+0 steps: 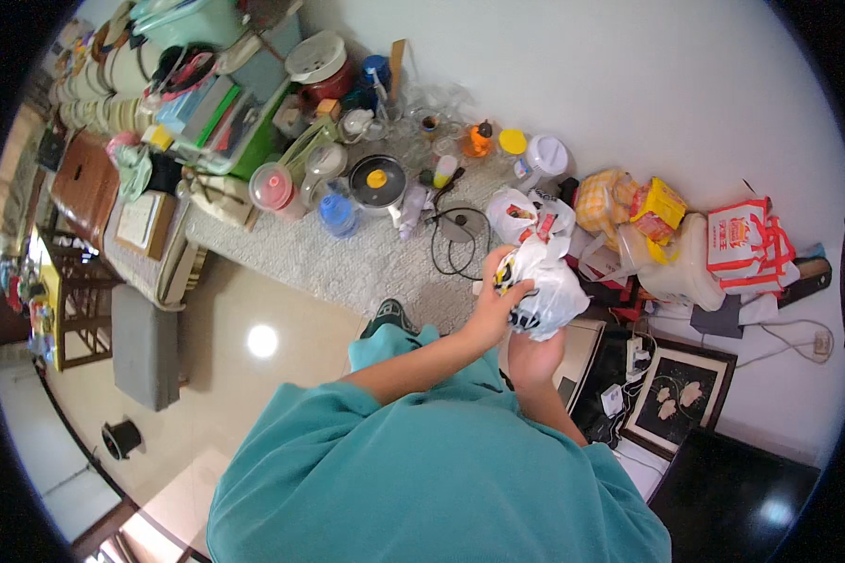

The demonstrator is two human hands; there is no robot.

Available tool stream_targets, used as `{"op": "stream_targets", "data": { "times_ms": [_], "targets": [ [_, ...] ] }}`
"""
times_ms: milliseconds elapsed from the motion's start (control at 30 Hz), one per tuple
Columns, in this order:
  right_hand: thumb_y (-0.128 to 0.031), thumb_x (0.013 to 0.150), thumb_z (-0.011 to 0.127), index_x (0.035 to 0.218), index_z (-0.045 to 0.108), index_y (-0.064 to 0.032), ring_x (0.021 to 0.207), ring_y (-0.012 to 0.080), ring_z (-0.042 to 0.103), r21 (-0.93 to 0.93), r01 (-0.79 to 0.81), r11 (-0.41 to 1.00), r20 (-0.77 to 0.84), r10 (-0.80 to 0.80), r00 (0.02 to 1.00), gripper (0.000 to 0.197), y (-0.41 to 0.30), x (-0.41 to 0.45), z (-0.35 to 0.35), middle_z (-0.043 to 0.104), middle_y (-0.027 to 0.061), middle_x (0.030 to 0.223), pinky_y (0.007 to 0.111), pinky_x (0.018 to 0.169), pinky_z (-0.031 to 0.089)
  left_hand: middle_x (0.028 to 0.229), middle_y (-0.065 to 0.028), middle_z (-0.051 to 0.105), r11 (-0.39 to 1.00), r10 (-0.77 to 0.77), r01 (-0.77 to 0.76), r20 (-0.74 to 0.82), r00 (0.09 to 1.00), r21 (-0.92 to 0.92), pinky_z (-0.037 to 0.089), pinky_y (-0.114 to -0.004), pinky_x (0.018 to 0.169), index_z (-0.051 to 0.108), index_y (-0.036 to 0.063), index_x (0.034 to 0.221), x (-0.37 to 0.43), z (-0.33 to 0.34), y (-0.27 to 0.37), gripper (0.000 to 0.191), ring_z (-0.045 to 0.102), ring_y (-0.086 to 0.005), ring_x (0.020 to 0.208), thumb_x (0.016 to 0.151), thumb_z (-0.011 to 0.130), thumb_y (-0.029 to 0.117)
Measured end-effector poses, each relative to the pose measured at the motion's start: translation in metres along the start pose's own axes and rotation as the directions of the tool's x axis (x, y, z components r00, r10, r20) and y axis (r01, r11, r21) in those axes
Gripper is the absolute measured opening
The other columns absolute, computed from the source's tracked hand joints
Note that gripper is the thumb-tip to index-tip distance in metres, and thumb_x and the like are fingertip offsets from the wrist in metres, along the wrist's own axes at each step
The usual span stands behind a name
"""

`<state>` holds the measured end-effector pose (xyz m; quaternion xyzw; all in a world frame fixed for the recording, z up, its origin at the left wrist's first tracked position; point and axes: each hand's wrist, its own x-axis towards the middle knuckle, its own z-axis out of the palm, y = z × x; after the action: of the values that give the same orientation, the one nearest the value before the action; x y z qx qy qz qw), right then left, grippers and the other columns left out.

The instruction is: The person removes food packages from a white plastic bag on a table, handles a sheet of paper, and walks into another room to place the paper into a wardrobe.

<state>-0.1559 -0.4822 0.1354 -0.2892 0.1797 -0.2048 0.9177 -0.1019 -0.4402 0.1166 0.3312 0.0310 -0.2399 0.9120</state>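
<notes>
A white plastic bag (555,292) with printed black and yellow marks is held in front of me, bunched up; what it contains is hidden. My left hand (496,299) grips its left side, thumb across the front. From below, my right hand (537,357) supports the bag, and its fingers are mostly hidden behind the plastic. Just beyond lies another white plastic bag (512,213) with red printing. Left of that bag, a black cable (458,262) is looped beside a round grey lid (462,222).
A grey textured mat (387,260) carries a black frying pan (378,181), a blue-capped bottle (338,213) and a white canister (547,156). On the right are a red-and-white bag (739,243), a power strip (635,355) and a framed flower picture (679,397). A grey bench (143,345) stands left.
</notes>
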Motion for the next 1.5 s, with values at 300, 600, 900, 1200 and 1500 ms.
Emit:
{"op": "stream_targets", "data": {
  "times_ms": [300, 600, 900, 1200, 1500],
  "targets": [
    [-0.009, 0.066, 0.055, 0.107, 0.032, -0.0014, 0.099, 0.0190, 0.038, -0.787, 0.027, 0.617, -0.154, -0.238, 0.959, 0.048, 0.045, 0.015, -0.074, 0.041, 0.0107, 0.105, 0.030, 0.084, 0.028, 0.092, -0.0077, 0.051, 0.829, -0.452, 0.386, 0.079, 0.888, 0.406, 0.042, -0.029, 0.067, 0.042, 0.0001, 0.101, 0.005, -0.103, -0.064, 0.037, 0.051, -0.0163, 0.080, 0.072, 0.052, 0.020],
    [-0.017, 0.070, 0.047, 0.104, 0.040, -0.0038, 0.094, 0.0287, 0.041, -0.999, 0.033, -0.013, 0.026, 0.364, 0.931, 0.037, -0.022, 0.064, -0.135, 0.043, 0.0176, 0.099, 0.033, 0.080, 0.033, 0.086, -0.0063, 0.053, 0.603, -0.654, 0.615, -0.127, 0.746, 0.508, 0.042, -0.025, 0.065, 0.046, 0.0006, 0.095, 0.039, -0.112, -0.068, 0.034, 0.052, -0.0150, 0.075, 0.064, 0.061, 0.008],
    [-0.022, 0.052, 0.066, 0.106, 0.040, -0.0100, 0.101, 0.0294, 0.036, -0.456, 0.265, -0.850, 0.248, 0.165, 0.955, 0.061, -0.275, 0.299, -0.215, 0.039, 0.0135, 0.108, 0.037, 0.084, 0.030, 0.086, -0.0088, 0.052, 0.462, -0.458, 0.479, -0.262, 0.849, 0.746, 0.042, -0.027, 0.067, 0.040, -0.0011, 0.097, -0.002, -0.181, -0.149, 0.051, 0.051, -0.0168, 0.077, 0.056, 0.067, 0.014],
    [-0.026, 0.058, 0.062, 0.120, 0.025, -0.0164, 0.114, 0.0341, 0.015, -0.446, 0.293, -0.845, 0.231, 0.208, 0.951, 0.073, -0.328, 0.407, -0.341, 0.013, 0.0114, 0.126, 0.041, 0.091, 0.022, 0.084, -0.0073, 0.052, 0.395, -0.550, 0.751, -0.519, 0.654, 0.528, 0.043, -0.026, 0.064, 0.040, 0.0002, 0.094, -0.062, -0.131, -0.237, 0.046, 0.051, -0.0147, 0.075, 0.056, 0.066, 0.008],
    [-0.009, 0.069, 0.048, 0.116, 0.032, -0.0110, 0.113, 0.0299, 0.022, -0.530, 0.429, -0.732, 0.495, 0.143, 0.857, 0.050, -0.339, 0.407, -0.354, 0.023, 0.0113, 0.123, 0.035, 0.092, 0.021, 0.086, -0.0083, 0.051, 0.450, -0.547, 0.795, -0.578, 0.605, 0.407, 0.042, -0.026, 0.065, 0.039, 0.0002, 0.097, -0.056, -0.119, -0.288, 0.048, 0.051, -0.0160, 0.077, 0.057, 0.066, 0.008]
  ]
}}
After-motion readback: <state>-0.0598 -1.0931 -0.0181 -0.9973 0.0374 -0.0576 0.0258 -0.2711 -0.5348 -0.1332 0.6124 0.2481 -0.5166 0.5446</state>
